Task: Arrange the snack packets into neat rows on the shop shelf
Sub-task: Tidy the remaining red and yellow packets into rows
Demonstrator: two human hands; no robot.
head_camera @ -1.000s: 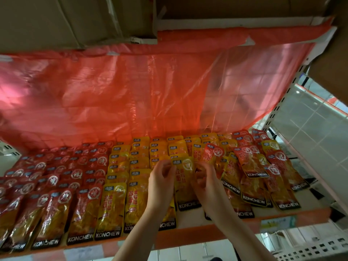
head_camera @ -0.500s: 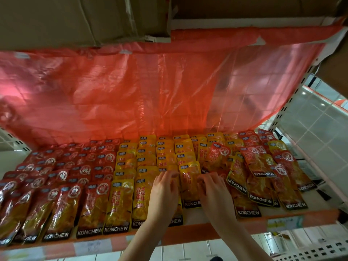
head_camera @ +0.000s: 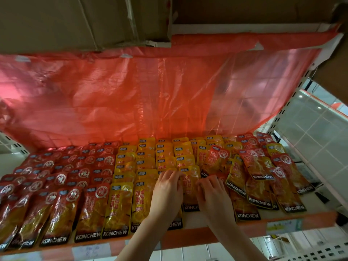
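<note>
Red snack packets (head_camera: 62, 187) lie in overlapping rows on the left of the shop shelf (head_camera: 207, 230). Yellow packets (head_camera: 131, 172) fill the rows in the middle. A looser mix of red and yellow packets (head_camera: 263, 178) lies askew on the right. Between my hands sits one yellow packet (head_camera: 190, 185), low on the shelf. My left hand (head_camera: 167, 193) pinches its left edge with curled fingers. My right hand (head_camera: 212, 193) holds its right edge, fingers bent over it.
A red plastic sheet (head_camera: 150, 95) hangs behind the shelf. Cardboard boxes (head_camera: 84, 21) sit on the shelf above. A white upright (head_camera: 293, 102) and a tiled wall (head_camera: 320, 129) close the right side. Paper price tags (head_camera: 90, 253) stick to the orange front lip.
Both hands have lowered the yellow packet from above the pile onto the shelf in the middle row and drawn it toward the front. The camera has shifted slightly.
</note>
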